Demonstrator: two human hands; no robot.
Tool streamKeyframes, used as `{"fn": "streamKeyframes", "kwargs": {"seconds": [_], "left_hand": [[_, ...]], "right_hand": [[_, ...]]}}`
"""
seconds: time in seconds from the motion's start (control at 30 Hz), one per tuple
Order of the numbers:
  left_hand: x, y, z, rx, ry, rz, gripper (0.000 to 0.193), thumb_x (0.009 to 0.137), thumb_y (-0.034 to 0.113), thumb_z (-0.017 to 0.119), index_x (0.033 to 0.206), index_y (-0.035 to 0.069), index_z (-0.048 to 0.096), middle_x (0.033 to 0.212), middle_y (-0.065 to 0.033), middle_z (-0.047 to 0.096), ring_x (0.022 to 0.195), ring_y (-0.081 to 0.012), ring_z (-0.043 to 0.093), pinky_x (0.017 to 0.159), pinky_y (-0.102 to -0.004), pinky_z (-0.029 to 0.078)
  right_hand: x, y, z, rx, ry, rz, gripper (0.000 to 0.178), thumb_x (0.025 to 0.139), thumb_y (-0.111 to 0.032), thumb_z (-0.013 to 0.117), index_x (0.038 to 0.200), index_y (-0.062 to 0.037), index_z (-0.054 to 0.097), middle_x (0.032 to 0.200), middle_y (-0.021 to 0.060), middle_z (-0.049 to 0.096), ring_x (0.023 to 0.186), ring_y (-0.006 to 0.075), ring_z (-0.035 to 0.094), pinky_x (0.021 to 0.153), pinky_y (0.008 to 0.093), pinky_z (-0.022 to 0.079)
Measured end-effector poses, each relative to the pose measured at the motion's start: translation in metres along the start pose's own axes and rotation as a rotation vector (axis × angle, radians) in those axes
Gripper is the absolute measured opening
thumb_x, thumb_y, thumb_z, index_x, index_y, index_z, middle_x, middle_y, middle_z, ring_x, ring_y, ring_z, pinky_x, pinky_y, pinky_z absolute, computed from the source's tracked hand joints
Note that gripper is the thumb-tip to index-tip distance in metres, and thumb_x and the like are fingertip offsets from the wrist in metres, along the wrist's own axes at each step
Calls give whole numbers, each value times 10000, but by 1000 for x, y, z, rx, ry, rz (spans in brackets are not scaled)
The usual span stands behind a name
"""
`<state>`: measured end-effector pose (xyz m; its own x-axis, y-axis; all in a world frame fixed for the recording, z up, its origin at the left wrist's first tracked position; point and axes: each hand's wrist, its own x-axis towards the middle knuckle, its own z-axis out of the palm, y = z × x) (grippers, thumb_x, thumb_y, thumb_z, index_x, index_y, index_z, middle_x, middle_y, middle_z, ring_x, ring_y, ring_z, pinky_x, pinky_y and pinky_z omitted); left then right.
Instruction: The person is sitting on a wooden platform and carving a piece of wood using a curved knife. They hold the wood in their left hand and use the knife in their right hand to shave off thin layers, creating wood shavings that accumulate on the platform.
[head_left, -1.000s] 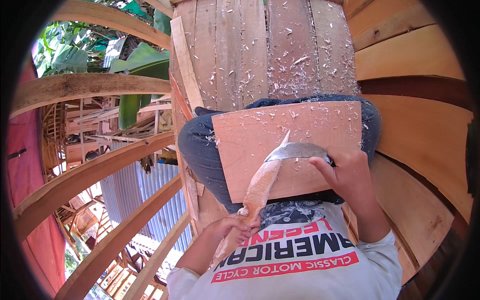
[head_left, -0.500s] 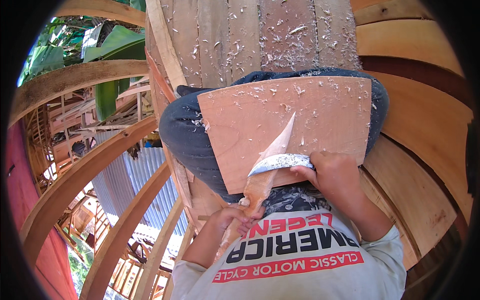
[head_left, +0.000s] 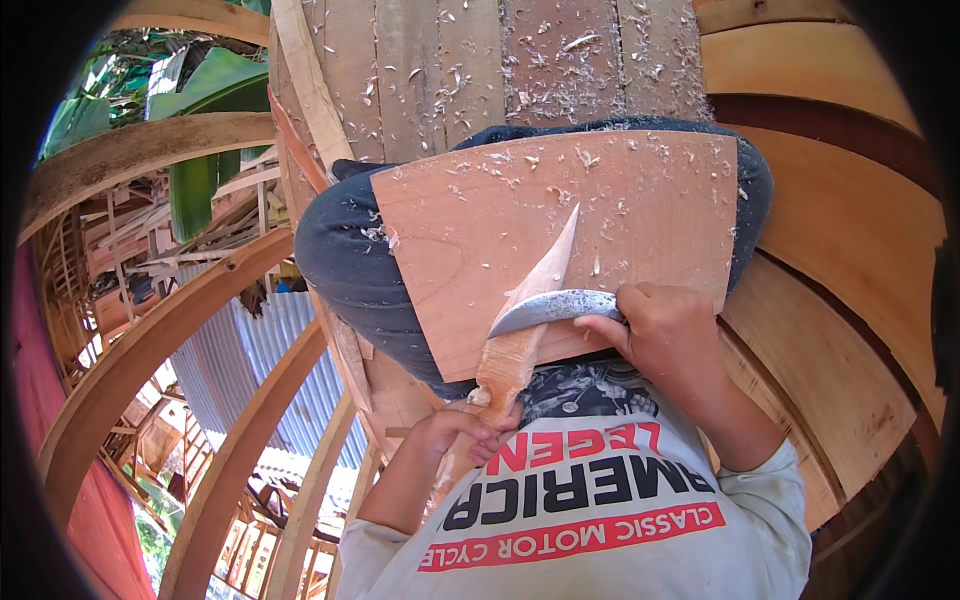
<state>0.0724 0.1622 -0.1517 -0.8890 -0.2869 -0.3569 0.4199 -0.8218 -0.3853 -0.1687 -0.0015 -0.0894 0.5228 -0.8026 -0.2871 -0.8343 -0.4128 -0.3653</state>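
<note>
A person sits with bent legs in dark blue jeans [head_left: 345,262]. A flat wooden board [head_left: 480,235] lies across the lap, and a few curly wood shavings [head_left: 588,158] sit on it, most of them near its far edge.

The left hand [head_left: 465,430] is close to the belly. Its fingers are curled round a long wooden stick [head_left: 508,362] and grip it. The stick slants up and a bit to the right. Its sharp, pale tip is over the board, and its low end runs down past the hand, beside the white T-shirt [head_left: 590,545]. There is a small rough lump on the stick just above the left hand.

The right hand [head_left: 668,325] is curled closed around the handle of a curved knife [head_left: 555,307]. The hand hides the handle. The thumb points left, just under the blade. The shiny grey blade goes across the stick, below the pale tip, and its point is at the stick's left side.

More shavings are on the plank floor [head_left: 412,50] past the knees. On the left are wooden bars [head_left: 165,345], a big green leaf [head_left: 225,82] and wavy metal sheets [head_left: 300,385].
</note>
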Motion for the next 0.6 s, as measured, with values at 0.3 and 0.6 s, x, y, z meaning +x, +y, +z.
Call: {"fn": "streamKeyframes", "kwargs": {"seconds": [0.3,0.6], "left_hand": [[0,3,2,69,60,19,317,666,153,637,878,72,416,658,-8,405,498,-67,369,439,-225,275],[4,3,4,113,63,41,329,651,157,642,864,63,410,629,-14,386,487,-76,354,424,-232,264]], "right_hand": [[-6,-6,12,34,41,-23,461,791,-490,662,594,-91,540,541,81,546,489,242,588,439,351,439],[-9,-11,21,21,46,-9,451,807,-481,658,614,-87,551,537,78,550,471,250,588,436,349,445]]}}
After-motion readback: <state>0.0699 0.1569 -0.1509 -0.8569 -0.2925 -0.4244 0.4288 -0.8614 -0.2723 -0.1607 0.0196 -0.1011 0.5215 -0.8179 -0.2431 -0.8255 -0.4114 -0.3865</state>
